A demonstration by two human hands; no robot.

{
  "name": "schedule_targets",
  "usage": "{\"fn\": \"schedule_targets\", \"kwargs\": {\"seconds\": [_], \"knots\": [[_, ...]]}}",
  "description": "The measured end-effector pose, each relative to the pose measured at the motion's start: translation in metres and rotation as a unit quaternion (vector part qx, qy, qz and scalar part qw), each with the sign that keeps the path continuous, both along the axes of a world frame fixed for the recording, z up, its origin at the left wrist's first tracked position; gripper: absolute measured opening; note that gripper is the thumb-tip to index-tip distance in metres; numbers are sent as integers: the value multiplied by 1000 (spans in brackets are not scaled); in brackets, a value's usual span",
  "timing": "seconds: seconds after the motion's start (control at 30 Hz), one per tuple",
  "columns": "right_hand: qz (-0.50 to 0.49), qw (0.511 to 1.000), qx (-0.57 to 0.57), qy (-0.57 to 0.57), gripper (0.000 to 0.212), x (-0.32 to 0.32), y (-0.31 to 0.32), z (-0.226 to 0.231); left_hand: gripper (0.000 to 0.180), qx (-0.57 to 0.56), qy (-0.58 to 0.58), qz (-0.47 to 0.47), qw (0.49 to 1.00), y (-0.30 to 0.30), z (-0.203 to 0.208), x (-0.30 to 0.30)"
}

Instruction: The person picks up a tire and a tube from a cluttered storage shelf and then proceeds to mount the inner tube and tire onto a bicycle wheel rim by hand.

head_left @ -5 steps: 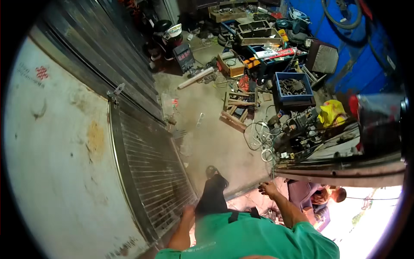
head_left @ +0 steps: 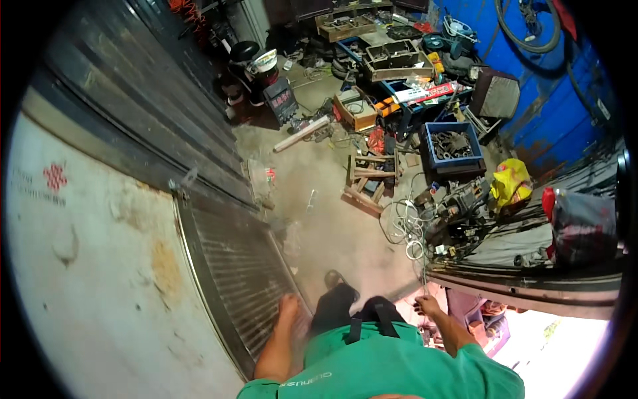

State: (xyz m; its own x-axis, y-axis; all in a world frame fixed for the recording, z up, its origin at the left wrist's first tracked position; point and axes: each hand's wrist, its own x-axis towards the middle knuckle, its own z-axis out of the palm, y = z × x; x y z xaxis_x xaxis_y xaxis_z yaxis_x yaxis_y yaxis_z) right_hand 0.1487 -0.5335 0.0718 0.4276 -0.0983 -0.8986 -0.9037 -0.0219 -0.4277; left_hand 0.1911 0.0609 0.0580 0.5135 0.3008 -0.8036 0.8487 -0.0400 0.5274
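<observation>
My left hand (head_left: 290, 306) hangs beside my leg, close to the ribbed metal door panel (head_left: 229, 266). Its fingers are turned away and blurred, so their shape is hard to make out. On the other side my right hand (head_left: 427, 306) hangs near the doorway, its fingers loosely bent and a little apart, with nothing seen in them. The end of a long door rail (head_left: 518, 292) lies just beyond it to the right. One dark shoe (head_left: 334, 279) shows ahead of my legs on the concrete floor (head_left: 319, 233).
Ahead to the right are a wooden crate (head_left: 369, 179), tangled pale cable (head_left: 407, 223), a blue bin (head_left: 453, 143) of metal parts and a yellow bag (head_left: 510, 185). A pale bar (head_left: 301, 134) lies on the floor. The white panel (head_left: 93, 266) stands at my left.
The view has shifted as I move forward through the doorway. My left hand has come up into fuller view; my right hand has dropped slightly and its fingers have drawn in.
</observation>
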Motion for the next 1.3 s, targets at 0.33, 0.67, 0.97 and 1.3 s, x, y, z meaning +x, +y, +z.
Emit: {"fn": "schedule_targets", "kwargs": {"seconds": [0.33,0.67,0.97,1.3], "knots": [[-71,987,-20,139,17,39,22,15,20,-44,-80,19,996,70,84,290],[-54,998,21,11,21,414,99,4,24,-4,95,73,993,173,91,328],[-121,990,22,-62,22,649,171,50,28,-48,119,1,992,239,55,440],[-213,974,-2,76,27,662,269,31,35,-139,67,-58,986,354,67,792]]}}
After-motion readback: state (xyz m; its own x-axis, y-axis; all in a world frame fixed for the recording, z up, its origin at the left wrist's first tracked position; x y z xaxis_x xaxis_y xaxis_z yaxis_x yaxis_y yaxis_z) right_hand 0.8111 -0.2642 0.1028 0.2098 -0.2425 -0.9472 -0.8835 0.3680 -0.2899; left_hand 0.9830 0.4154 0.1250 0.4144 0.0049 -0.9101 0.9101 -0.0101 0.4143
